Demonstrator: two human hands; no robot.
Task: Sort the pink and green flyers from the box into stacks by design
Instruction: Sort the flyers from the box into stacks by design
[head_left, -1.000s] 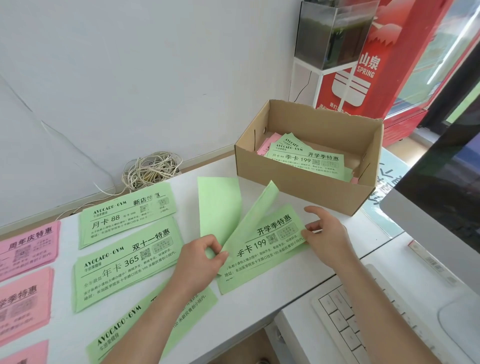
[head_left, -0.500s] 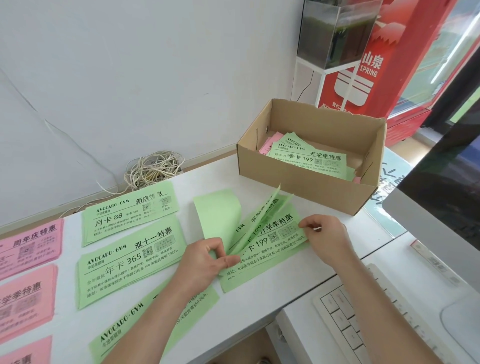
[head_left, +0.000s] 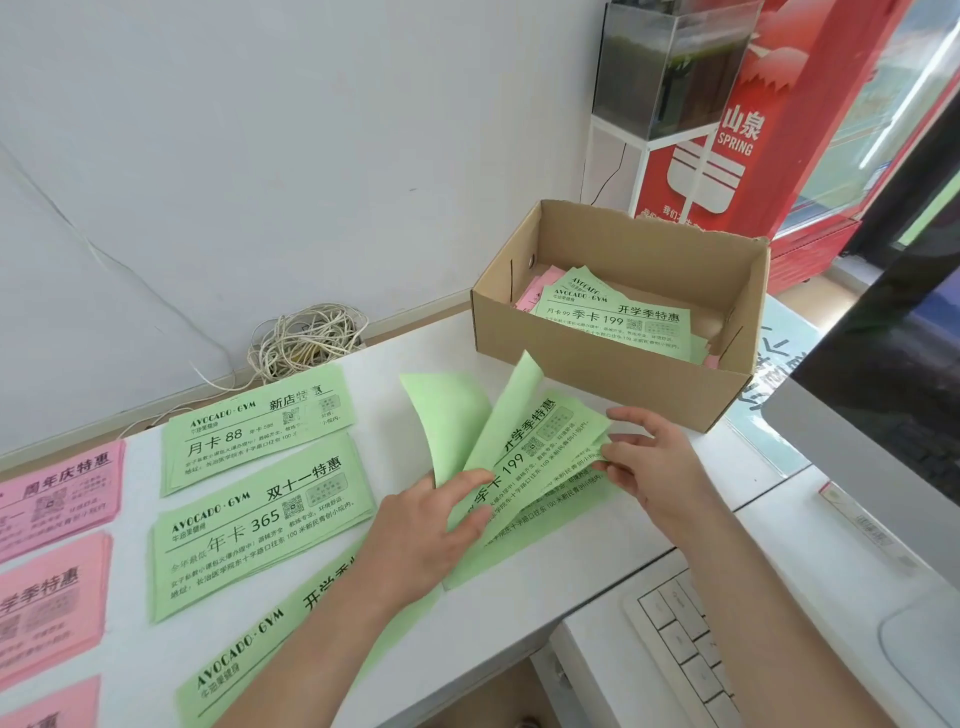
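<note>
Fanned thin green paper flyers (head_left: 540, 457) lying lengthwise between the fingers: left hand (head_left: 431, 525) pinching the near end beside lifted sheets (head_left: 511, 410), right hand (head_left: 660, 467) pinching the far end.

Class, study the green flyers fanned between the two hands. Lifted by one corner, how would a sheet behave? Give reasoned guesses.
The green flyers are probably floppy: raised sheets curl over above the left hand. Likely very light: the right hand holds the bundle by one edge only. They may slip apart, since they lie fanned and skewed.
</note>
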